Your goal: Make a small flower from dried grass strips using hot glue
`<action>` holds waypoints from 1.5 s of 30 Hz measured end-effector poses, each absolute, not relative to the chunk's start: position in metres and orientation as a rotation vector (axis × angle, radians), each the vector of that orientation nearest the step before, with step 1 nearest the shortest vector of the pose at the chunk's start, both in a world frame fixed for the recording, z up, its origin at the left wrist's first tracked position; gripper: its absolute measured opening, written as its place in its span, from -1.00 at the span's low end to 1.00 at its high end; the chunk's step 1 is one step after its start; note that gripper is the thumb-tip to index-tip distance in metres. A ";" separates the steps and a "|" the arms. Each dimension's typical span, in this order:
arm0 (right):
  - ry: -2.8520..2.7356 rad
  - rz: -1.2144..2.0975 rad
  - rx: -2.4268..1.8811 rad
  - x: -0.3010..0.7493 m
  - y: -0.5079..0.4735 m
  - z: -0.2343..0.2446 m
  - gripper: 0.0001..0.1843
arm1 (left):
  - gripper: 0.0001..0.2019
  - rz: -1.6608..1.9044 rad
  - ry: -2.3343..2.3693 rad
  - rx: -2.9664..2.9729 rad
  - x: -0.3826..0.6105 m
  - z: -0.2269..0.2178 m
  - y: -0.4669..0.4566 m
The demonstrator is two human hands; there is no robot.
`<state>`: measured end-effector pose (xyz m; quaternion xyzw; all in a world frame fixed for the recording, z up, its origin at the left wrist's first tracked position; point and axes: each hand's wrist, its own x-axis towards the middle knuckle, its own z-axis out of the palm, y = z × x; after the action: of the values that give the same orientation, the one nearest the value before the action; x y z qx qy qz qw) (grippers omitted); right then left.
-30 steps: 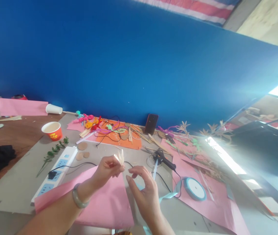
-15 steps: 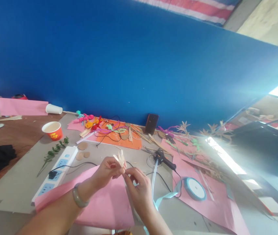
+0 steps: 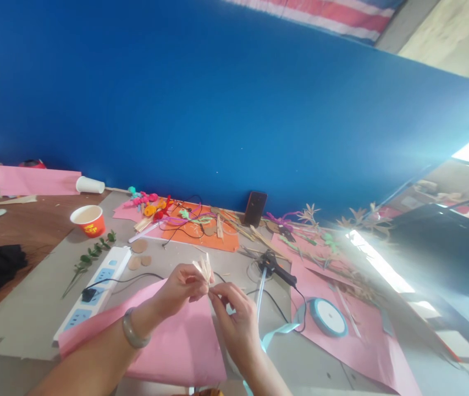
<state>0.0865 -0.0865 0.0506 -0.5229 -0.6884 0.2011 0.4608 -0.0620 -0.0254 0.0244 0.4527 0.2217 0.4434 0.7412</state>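
My left hand (image 3: 180, 289), with a pale bangle on its wrist, is closed in a pinch on a small bundle of cream leaf strips (image 3: 204, 268) that fan upward. My right hand (image 3: 236, 319) is closed too, its thumb and forefinger pinching the base of the same bundle. Both hands hover above a pink paper sheet (image 3: 176, 341) on the grey table. A black glue gun (image 3: 273, 267) lies just beyond my right hand, and a pale blue ribbon spool (image 3: 328, 317) sits to its right.
A white power strip (image 3: 94, 289) lies left of the pink sheet, beside a green leafy sprig (image 3: 89, 256) and a red paper cup (image 3: 88, 220). An orange sheet (image 3: 195, 234) with coloured scraps, a black phone (image 3: 255, 208) and dried straw flowers (image 3: 333, 231) line the blue wall.
My right hand moved left from open beside the bundle to pinching its base next to my left hand. The left hand stayed almost still.
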 end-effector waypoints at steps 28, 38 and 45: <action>-1.738 0.540 -1.325 0.086 -0.085 0.051 -0.85 | -0.71 1.037 0.489 1.075 -0.063 0.024 -0.025; -1.772 0.515 -1.357 0.089 -0.086 0.045 -0.91 | -0.70 1.058 0.533 1.107 -0.061 0.020 -0.024; -1.692 0.465 -1.424 0.096 -0.087 0.055 -0.93 | -0.80 1.111 0.535 1.236 -0.062 0.016 -0.028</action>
<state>0.0961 -0.0868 0.0546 -0.5697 -0.6772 0.1862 0.4268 -0.0617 -0.0275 0.0164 0.5424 0.2348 0.4875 0.6426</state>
